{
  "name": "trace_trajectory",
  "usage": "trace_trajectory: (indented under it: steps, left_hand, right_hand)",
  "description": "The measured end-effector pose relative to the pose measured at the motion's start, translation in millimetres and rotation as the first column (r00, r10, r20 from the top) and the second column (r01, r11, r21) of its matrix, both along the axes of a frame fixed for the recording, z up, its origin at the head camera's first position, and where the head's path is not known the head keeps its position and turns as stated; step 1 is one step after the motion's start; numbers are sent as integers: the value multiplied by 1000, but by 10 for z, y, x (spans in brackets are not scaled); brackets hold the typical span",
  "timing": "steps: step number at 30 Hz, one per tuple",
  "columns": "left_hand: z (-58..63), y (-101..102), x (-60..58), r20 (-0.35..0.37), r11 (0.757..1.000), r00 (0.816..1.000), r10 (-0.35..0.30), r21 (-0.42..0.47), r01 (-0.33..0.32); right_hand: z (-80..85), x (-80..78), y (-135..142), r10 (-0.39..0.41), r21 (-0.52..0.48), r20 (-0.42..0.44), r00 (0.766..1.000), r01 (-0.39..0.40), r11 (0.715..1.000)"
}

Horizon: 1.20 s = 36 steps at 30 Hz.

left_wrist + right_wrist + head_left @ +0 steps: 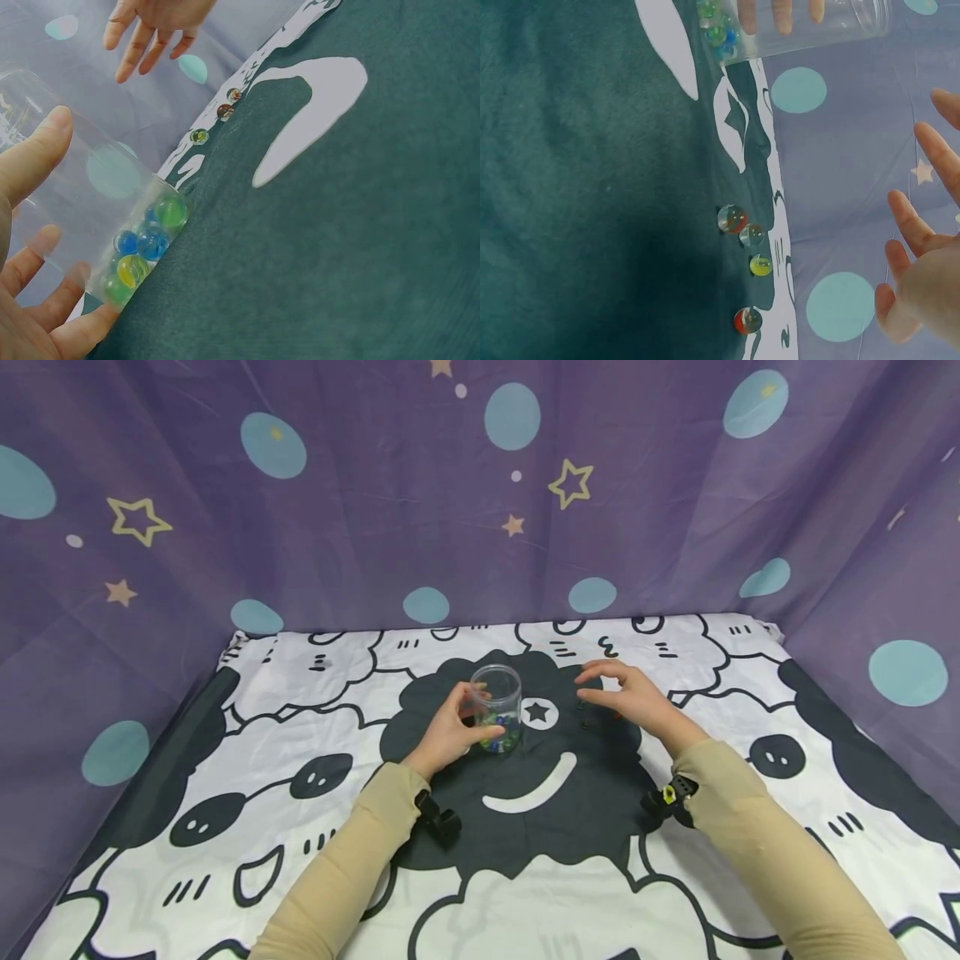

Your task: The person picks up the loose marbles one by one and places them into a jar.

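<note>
A clear, lidless plastic jar (501, 697) stands on the dark patch of the cloth. My left hand (447, 733) grips it from the left side, thumb in front and fingers behind. Blue, green and yellow glass marbles (153, 242) fill its bottom. To the right of the jar, my right hand (628, 695) hovers above the cloth, fingers apart and nothing between them. Several loose marbles lie below that hand: a red-and-clear marble (732, 219), a clear marble (751, 235), a yellow marble (760, 265) and another red one (748, 320).
A white cloth (555, 902) with black cartoon drawings covers the table. Behind it hangs a purple curtain (360, 527) with stars and blue dots, which also closes off both sides. Each wrist carries a small black camera (438, 818).
</note>
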<state>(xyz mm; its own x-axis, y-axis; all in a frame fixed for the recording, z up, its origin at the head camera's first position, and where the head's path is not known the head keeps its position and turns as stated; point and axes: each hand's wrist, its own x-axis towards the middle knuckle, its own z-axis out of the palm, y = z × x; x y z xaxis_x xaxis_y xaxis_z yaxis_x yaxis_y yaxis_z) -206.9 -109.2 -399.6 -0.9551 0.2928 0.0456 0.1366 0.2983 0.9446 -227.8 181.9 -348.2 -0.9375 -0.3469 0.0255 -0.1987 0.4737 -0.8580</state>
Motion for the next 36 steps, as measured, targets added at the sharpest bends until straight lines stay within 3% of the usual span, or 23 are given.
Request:
trace_trajectory:
  steps: [8, 17, 27, 36]
  left_hand:
    - [246, 43, 158, 14, 1000, 1000, -3, -18, 4]
    - [-28, 6, -18, -6, 1000, 1000, 8, 4, -8]
    - [-37, 3, -20, -30, 1000, 999, 11, -6, -12]
    - [-31, 4, -4, -9, 1000, 1000, 11, -18, -11]
  right_hand:
    - [-64, 37, 67, -19, 0, 44, 999, 19, 1000]
    - [-92, 37, 168, -47, -35, 31, 998, 48, 998]
    - [-146, 34, 268, -94, -57, 37, 995, 96, 994]
    - [-283, -54, 369, -141, 11, 109, 984, 141, 990]
